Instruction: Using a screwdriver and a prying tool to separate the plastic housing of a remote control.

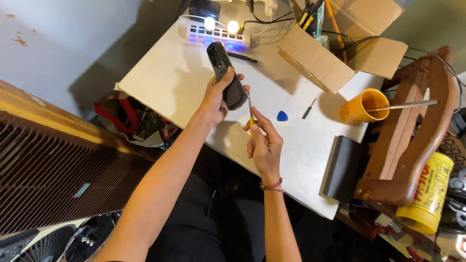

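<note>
Above the tabletop's (174, 73) middle, the left hand (216, 97) clamps its fingers around a black handheld device (226, 75), held clear of the surface, tilted, narrow end toward the far edge. The right hand (264, 143) pinches a slim precision screwdriver (250, 109), tip at the device's lower end. Judged step: working a screw; next calls for steady axial pressure. A blue pick (282, 116) and loose bit (308, 108) lie nearby.
</note>
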